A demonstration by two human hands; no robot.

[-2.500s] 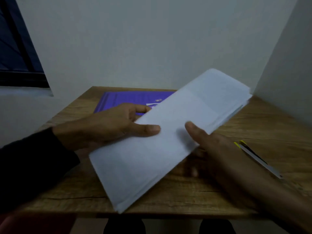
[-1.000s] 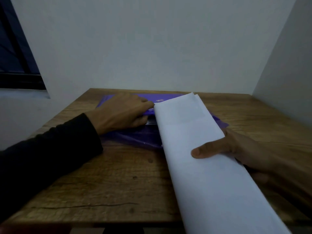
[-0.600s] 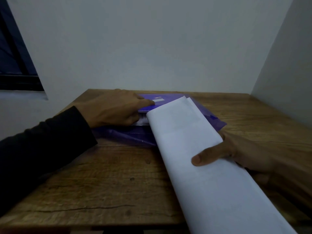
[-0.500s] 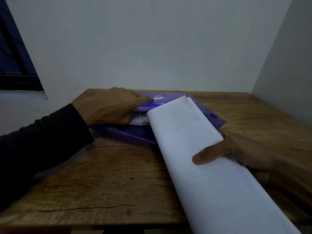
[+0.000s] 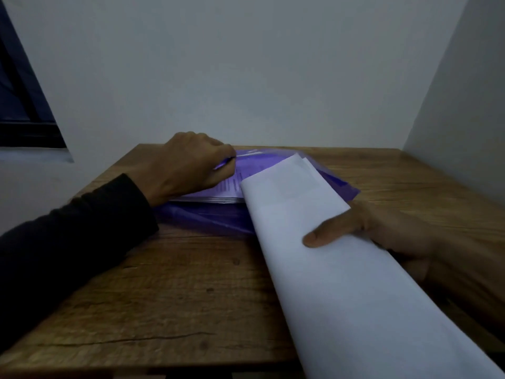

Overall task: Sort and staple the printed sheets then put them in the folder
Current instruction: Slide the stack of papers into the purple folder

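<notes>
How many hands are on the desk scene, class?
2: the left hand lifts the purple folder cover; the right hand holds the paper stack.

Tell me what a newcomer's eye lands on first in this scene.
First, the broad white stack of sheets running from the lower right up across the wooden table, gripped at its right edge by the right hand. Next, the purple folder at the table's far middle, where the left hand pinches its top cover up, showing printed pages inside.

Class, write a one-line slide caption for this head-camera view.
Left hand lifts the purple folder flap while right hand slides white sheets in.
</notes>
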